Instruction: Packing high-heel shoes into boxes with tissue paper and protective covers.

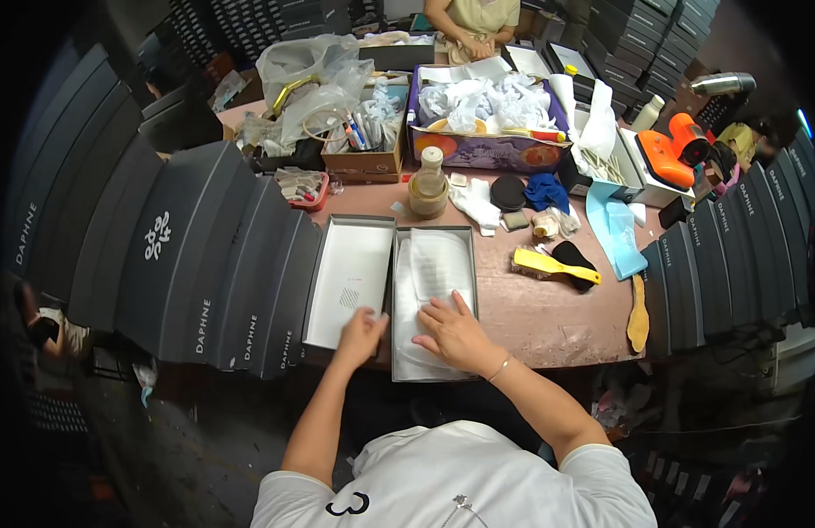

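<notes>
My right hand (457, 334) lies with fingers spread on white tissue paper (440, 264), which fills an open dark grey shoe box (471, 242). Whatever lies under the paper is hidden. To the left sits the box lid (344, 282), its white inside facing up, close alongside the box. My left hand (362, 336) is over the lid's near right part, beside the box's left wall. Its fingers are curled and slightly blurred, so I cannot tell whether they hold anything.
Stacked dark shoe boxes flank me at left (183, 255) and right (723, 260). Ahead are a glass bottle (428, 189), yellow brush (557, 264), wooden shoehorn-like tool (637, 317), purple carton of crumpled paper (478, 151) and orange device (667, 158). Another person (475, 26) sits across the table.
</notes>
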`<state>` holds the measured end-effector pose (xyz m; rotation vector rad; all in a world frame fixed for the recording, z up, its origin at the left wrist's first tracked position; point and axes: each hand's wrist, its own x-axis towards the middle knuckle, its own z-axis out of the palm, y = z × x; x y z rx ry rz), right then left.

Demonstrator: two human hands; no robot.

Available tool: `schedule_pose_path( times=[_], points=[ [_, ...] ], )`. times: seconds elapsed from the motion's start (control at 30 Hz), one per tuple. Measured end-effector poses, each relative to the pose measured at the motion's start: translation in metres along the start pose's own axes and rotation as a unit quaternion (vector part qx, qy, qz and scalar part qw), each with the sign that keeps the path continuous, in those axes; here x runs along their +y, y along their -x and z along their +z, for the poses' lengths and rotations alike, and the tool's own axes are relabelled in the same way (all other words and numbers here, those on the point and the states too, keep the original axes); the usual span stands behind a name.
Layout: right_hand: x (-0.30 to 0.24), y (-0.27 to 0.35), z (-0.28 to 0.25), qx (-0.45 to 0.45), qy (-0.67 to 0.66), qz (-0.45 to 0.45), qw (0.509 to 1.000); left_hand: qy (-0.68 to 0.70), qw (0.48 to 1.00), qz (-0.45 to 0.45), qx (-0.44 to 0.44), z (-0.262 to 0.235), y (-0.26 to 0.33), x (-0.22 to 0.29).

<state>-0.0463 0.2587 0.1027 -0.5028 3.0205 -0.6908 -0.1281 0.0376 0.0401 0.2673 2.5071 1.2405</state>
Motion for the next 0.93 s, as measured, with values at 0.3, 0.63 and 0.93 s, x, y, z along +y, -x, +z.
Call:
schedule_pose_path(
  times=[0.3,0.63,0.93],
  points=[
    [0.012,0.030,-0.007,0.027,-0.110,0.027,0.993,0.043,0.995,0.089,0.016,-0.070,0.034,0.070],
    [0.076,0.096,-0.020,0.135,-0.347,0.410,0.833,-0.026,0.968,0.251,0.003,0.016,0.083,0.104],
    [0.072,0.007,0.025,0.090,-0.317,0.360,0.873,0.290,0.949,-0.082,-0.087,0.018,-0.019,-0.022]
  ],
)
